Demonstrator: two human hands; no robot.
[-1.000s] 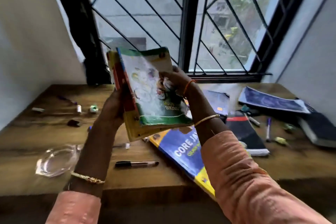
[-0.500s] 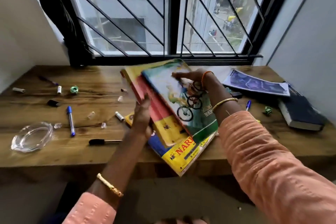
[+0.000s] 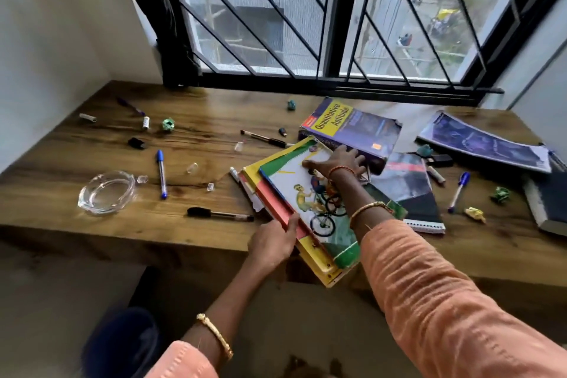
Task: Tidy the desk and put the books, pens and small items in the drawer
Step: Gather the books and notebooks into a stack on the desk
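A stack of thin colourful books [image 3: 291, 184], topped by one with a cyclist cover, lies tilted on the wooden desk [image 3: 199, 120], its near corner past the front edge. My left hand [image 3: 273, 242] grips the stack's near left edge, thumb on top. My right hand [image 3: 340, 161] lies flat on the top book's far end, fingers spread towards a thick "Quantitative Aptitude" book [image 3: 349, 129]. A blue pen [image 3: 161, 173] and a black pen [image 3: 219, 214] lie to the left. No drawer is in view.
A glass ashtray [image 3: 106, 192] sits at the front left among caps and small bits. A spiral notebook [image 3: 411, 190], another blue pen [image 3: 458, 190], a purple booklet [image 3: 484, 144] and a dark book [image 3: 549, 202] lie on the right. A barred window backs the desk.
The stack, held upright in front of the window a second ago, has come down flat onto the desk. My right hand has gone from gripping its top edge to lying flat on the cover.
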